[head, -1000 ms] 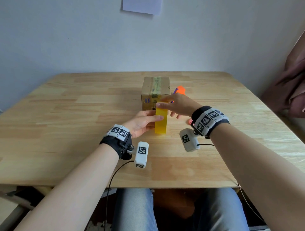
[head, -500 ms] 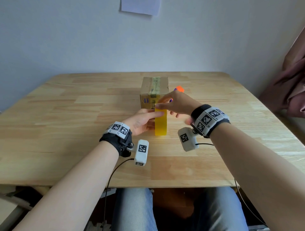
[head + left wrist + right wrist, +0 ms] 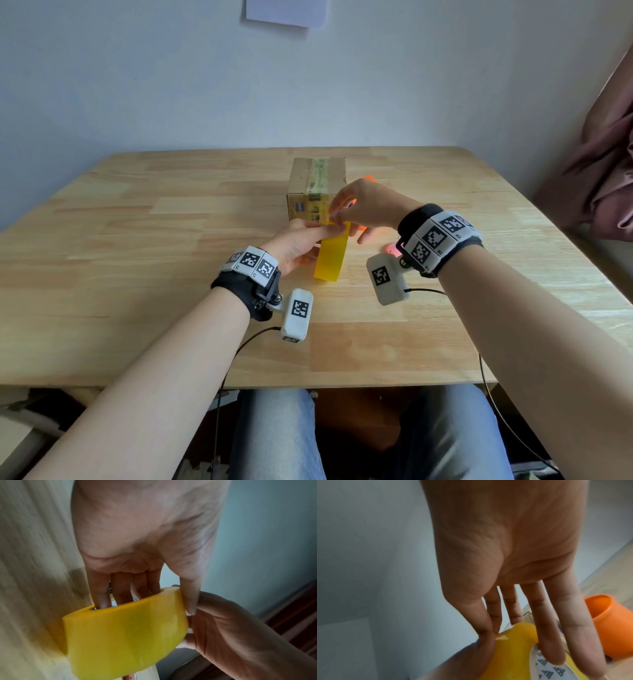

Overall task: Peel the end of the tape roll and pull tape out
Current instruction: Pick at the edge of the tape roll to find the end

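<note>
Nearest the body, blue jeans [image 3: 277,435] are showing under the near edge of the wooden table [image 3: 137,274]. Both forearms are reaching forward over it, each carrying a black wrist strap with printed markers and a white camera block [image 3: 297,315] hanging below.

At mid-table the yellow tape roll [image 3: 331,255] is standing on edge, wide band facing the body, bottom edge at or just above the tabletop; contact cannot be told. The left hand [image 3: 297,244] is gripping it from the left: the wrist view is showing four fingers [image 3: 120,588] reaching through the core and the thumb lying over the outer band. The right hand [image 3: 368,209] is coming in over the top of the roll, its thumb and forefinger meeting at the top edge, where a small glossy patch is showing on the band; whether they are pinching a loose tape end cannot be told. Its other fingers are extended straight past the roll.

Just behind is standing a cardboard box [image 3: 317,188], taped along its top. An orange cup [image 3: 611,626] is lying beside it, partly hidden by the right hand. Farther back are the pale wall and a sheet of paper [image 3: 286,12].
</note>
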`<state>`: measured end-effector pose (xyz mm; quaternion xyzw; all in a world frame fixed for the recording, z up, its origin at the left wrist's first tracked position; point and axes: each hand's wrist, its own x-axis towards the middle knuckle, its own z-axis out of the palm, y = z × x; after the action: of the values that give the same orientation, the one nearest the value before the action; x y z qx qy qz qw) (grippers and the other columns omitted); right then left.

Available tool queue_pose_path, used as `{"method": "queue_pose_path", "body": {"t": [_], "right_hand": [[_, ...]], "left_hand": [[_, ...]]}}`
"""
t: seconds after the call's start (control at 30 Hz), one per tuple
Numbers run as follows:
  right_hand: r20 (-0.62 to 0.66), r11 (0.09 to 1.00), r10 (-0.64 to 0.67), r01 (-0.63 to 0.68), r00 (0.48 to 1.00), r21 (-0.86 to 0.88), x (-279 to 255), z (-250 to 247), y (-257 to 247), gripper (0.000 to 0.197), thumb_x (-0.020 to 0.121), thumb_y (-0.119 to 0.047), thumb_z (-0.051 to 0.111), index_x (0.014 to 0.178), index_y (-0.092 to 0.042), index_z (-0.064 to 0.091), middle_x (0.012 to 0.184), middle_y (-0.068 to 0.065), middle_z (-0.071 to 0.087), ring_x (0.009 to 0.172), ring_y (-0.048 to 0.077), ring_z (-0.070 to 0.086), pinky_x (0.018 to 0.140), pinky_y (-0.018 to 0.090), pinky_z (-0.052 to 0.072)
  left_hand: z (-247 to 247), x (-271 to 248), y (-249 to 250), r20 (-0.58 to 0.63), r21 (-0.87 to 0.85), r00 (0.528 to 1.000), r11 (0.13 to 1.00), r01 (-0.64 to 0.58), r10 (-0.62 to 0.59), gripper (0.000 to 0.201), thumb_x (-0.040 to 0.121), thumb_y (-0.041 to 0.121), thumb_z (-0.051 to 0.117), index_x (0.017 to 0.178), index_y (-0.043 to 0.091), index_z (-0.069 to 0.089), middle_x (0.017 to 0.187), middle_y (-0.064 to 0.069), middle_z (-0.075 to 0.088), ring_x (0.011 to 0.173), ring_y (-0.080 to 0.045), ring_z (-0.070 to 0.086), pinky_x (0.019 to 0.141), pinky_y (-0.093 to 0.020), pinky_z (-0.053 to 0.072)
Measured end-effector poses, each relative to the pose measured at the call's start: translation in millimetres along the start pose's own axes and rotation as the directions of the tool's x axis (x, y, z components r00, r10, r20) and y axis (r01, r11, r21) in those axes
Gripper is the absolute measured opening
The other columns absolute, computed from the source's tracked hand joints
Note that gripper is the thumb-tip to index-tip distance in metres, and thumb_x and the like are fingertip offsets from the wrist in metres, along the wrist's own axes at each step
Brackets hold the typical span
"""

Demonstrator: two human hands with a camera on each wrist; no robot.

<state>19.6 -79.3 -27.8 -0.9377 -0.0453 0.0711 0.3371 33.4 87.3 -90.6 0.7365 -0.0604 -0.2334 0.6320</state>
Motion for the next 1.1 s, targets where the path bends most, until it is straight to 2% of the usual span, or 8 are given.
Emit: {"method": "queue_pose_path", "body": {"t": [0.23, 0.37, 0.47, 0.53, 0.73, 0.87, 1.0, 1.1], "right_hand": [[0.006, 0.999, 0.026, -0.026, 1.0, -0.044, -2, -5, -2, 0.014, 0.098, -0.025, 0.069, 0.106, -0.015, 0.076, 0.109, 0.013, 0.075, 0.07, 0.019, 0.076, 0.067, 0.037, 0.067], [0.029, 0.998, 0.027, -0.025, 0.999, -0.052, -5, -5, -2, 0.014, 0.099, -0.021, 0.067, 0.105, -0.013, 0.076, 0.1, 0.014, 0.077, 0.07, 0.019, 0.076, 0.069, 0.037, 0.067], [-0.02, 0.999, 0.029, -0.029, 0.999, -0.043, -3, -6, 0, 0.013, 0.099, -0.02, 0.068, 0.108, -0.015, 0.074, 0.098, 0.011, 0.079, 0.063, 0.016, 0.076, 0.064, 0.031, 0.066], [-0.025, 0.999, 0.039, -0.039, 0.999, -0.021, -2, -7, 3, 0.013, 0.097, -0.022, 0.07, 0.108, -0.018, 0.074, 0.103, 0.011, 0.078, 0.068, 0.021, 0.079, 0.066, 0.034, 0.067], [-0.007, 1.0, 0.017, -0.017, 1.0, -0.004, -5, -10, 3, 0.007, 0.095, -0.019, 0.073, 0.1, -0.019, 0.078, 0.098, 0.009, 0.08, 0.059, 0.012, 0.077, 0.062, 0.026, 0.063], [0.015, 1.0, 0.009, -0.009, 1.0, 0.003, -7, -11, 2, 0.007, 0.094, -0.016, 0.074, 0.096, -0.021, 0.078, 0.1, 0.006, 0.079, 0.062, 0.012, 0.077, 0.065, 0.027, 0.064], [0.054, 1.0, -0.005, 0.006, 0.999, -0.01, -8, -10, -1, 0.01, 0.094, -0.012, 0.072, 0.09, -0.021, 0.076, 0.099, 0.008, 0.079, 0.062, 0.012, 0.077, 0.071, 0.03, 0.066], [0.054, 0.999, 0.013, -0.014, 0.998, 0.029, -6, -9, 0, 0.009, 0.093, -0.014, 0.074, 0.102, -0.017, 0.074, 0.105, 0.006, 0.078, 0.067, 0.016, 0.079, 0.076, 0.036, 0.067]], "left_hand": [[3, 1, 6, 0.022, 0.07, 0.999, 0.997, 0.031, -0.033, 0.046, 0.073, 0.036, 0.086, 0.109, 0.011, 0.072, 0.104, -0.009, 0.076, 0.104, -0.031, 0.07, 0.097, -0.049, 0.052], [4, 0, 10, 0.019, 0.066, 0.999, 0.997, 0.038, -0.04, 0.042, 0.075, 0.033, 0.084, 0.109, 0.012, 0.071, 0.097, -0.007, 0.077, 0.093, -0.026, 0.071, 0.09, -0.044, 0.054], [2, 0, 10, 0.027, 0.075, 0.998, 0.996, 0.048, -0.05, 0.043, 0.075, 0.033, 0.085, 0.11, 0.012, 0.072, 0.105, -0.01, 0.077, 0.103, -0.031, 0.071, 0.096, -0.047, 0.053], [1, -1, 9, 0.037, 0.082, 0.997, 0.995, 0.063, -0.066, 0.043, 0.074, 0.033, 0.085, 0.109, 0.012, 0.072, 0.11, -0.012, 0.076, 0.109, -0.033, 0.069, 0.1, -0.05, 0.051], [2, -1, 11, 0.061, 0.092, 0.995, 0.993, 0.078, -0.084, 0.036, 0.076, 0.03, 0.084, 0.106, 0.013, 0.073, 0.109, -0.011, 0.076, 0.109, -0.033, 0.068, 0.104, -0.052, 0.048], [0, 1, 13, 0.08, 0.084, 0.993, 0.993, 0.08, -0.087, 0.035, 0.076, 0.027, 0.084, 0.105, 0.014, 0.072, 0.099, -0.007, 0.077, 0.098, -0.027, 0.07, 0.105, -0.053, 0.048], [-3, 2, 13, 0.083, 0.073, 0.992, 0.993, 0.092, -0.097, 0.038, 0.077, 0.028, 0.083, 0.109, 0.01, 0.071, 0.102, -0.01, 0.077, 0.098, -0.029, 0.069, 0.107, -0.054, 0.044], [-5, 2, 13, 0.09, 0.061, 0.99, 0.992, 0.106, -0.111, 0.039, 0.079, 0.027, 0.082, 0.112, 0.01, 0.07, 0.102, -0.009, 0.076, 0.096, -0.027, 0.07, 0.107, -0.052, 0.045]]}}
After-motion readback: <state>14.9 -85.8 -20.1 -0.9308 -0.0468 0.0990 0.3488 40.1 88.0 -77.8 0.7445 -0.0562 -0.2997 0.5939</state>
